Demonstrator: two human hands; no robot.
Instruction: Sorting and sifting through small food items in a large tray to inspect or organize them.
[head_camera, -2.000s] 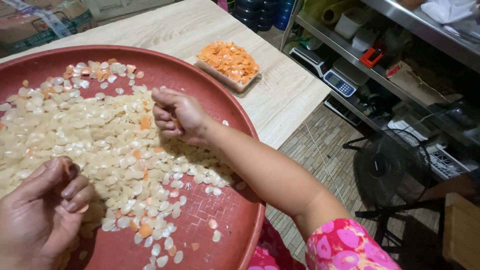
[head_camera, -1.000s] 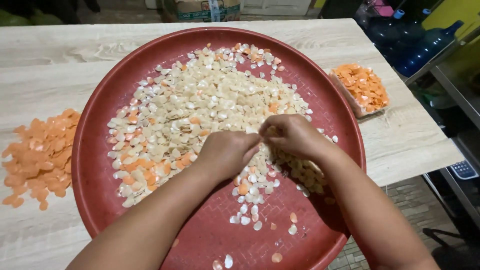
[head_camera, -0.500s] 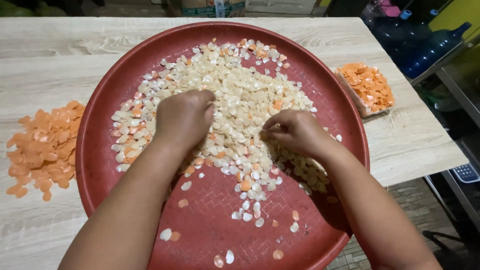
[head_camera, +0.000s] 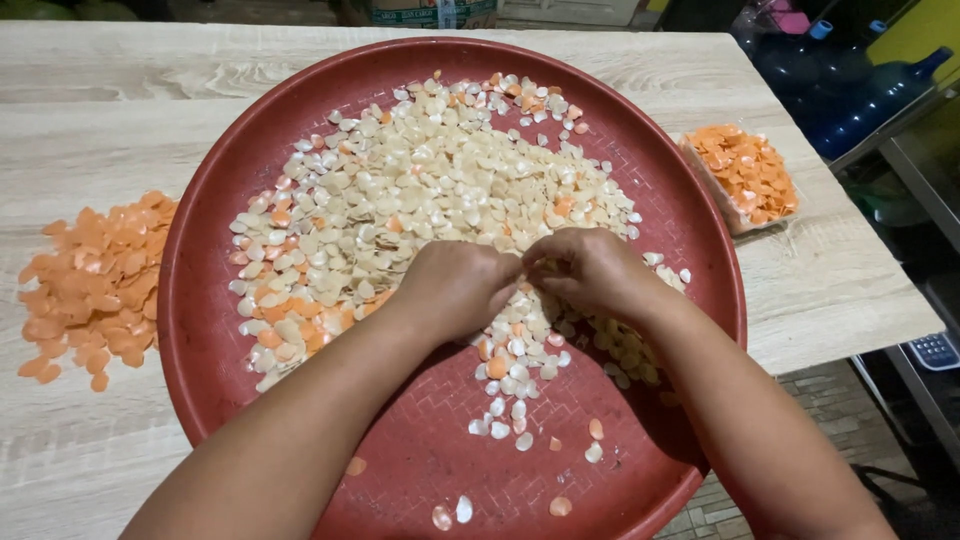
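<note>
Meeting fingertip to fingertip, the left hand (head_camera: 455, 288) and right hand (head_camera: 590, 270) each keep a narrow pinching grip over the pale shells (head_camera: 430, 200); what they hold is hidden. These shells fill a round red tray (head_camera: 210, 330) on the wooden bench (head_camera: 100, 90). Orange shells (head_camera: 90, 285) lie left of the tray, and a small container of orange shells (head_camera: 745, 175) sits right.
</note>
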